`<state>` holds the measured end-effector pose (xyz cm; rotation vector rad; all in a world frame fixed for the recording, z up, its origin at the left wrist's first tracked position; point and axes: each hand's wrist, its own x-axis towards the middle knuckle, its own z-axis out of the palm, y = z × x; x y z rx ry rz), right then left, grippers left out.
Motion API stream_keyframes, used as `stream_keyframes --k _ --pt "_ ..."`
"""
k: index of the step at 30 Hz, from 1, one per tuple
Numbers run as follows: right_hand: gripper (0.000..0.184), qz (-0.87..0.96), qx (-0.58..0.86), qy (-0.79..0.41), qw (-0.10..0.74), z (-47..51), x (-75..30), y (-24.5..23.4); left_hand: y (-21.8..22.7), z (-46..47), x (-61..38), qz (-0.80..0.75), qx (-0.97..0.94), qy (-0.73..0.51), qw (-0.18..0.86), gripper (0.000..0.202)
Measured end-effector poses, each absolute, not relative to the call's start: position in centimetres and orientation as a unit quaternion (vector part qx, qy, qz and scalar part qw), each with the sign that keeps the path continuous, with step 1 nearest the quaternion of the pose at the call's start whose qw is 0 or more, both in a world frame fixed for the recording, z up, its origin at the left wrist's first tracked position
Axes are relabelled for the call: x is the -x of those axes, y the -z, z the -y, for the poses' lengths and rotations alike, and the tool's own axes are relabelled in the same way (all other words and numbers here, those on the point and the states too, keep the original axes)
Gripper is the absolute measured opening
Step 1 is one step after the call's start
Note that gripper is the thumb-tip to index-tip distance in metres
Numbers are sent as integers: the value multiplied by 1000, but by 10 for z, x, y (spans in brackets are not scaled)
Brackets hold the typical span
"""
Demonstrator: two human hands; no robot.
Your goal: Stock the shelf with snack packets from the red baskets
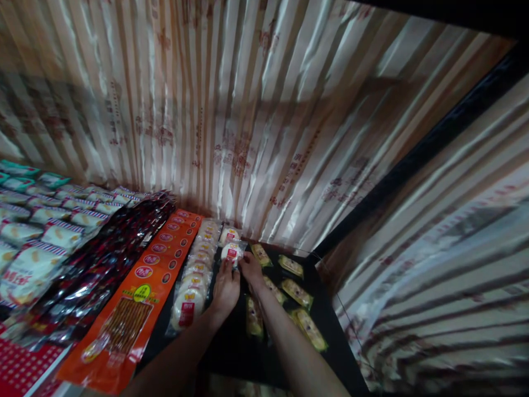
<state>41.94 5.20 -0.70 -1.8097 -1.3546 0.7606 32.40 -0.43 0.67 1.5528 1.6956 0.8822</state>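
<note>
A round white snack in a clear packet with a red label (231, 252) lies on the black surface, just in front of a matching packet (229, 235). My left hand (226, 284) has its fingers closed on the near edge of the first packet. On that packet's right edge, the fingers of my right hand (250, 270) are bent and pressed together; the fingertips are partly hidden. Left of my hands runs an overlapping row of the same round packets (189, 306). Several oblong yellow-green packets (297, 292) lie around my right forearm.
Long orange bags of stick snacks (140, 300) lie farther left, beside dark red shiny packets (103, 259) and rows of white packets (35, 270). A striped, printed sheet (231, 121) hangs behind the table, and a black pole (413, 149) slants up on the right.
</note>
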Motion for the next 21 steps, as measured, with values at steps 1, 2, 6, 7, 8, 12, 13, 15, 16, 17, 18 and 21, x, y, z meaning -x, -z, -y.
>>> stream_keyframes --k 1,2,6,7,8,12,13,15,16,17,18,21 --pt "20 530 707 -292 365 -56 -420 8 -6 0 -324 -649 -601 -332 329 47" --pt "21 533 708 -289 362 -61 -420 9 -5 -5 -324 -648 -607 -326 326 47" --pt "23 542 709 -280 353 -73 -421 8 -3 -18 -325 -654 -619 -315 300 45" --pt "23 545 709 -278 352 -76 -421 8 -2 -21 -326 -658 -620 -314 292 45" --pt "22 546 710 -275 350 -78 -421 7 -1 -23 -326 -660 -621 -314 284 45" --pt "21 545 720 -257 343 -81 -417 6 5 -28 -329 -659 -622 -328 268 45" --pt "20 544 724 -252 342 -81 -416 6 6 -29 -329 -659 -620 -335 264 45" --pt "19 541 730 -243 341 -81 -413 5 10 -31 -329 -660 -617 -347 253 43" --pt "19 539 732 -239 341 -80 -412 4 11 -31 -329 -660 -617 -348 248 42" --pt "19 538 734 -235 340 -80 -410 4 12 -32 -329 -659 -621 -346 245 41" --pt "20 537 736 -232 340 -79 -409 3 12 -32 -328 -658 -625 -343 243 41" --pt "24 539 737 -228 337 -76 -406 -1 9 -31 -327 -646 -639 -338 246 40"
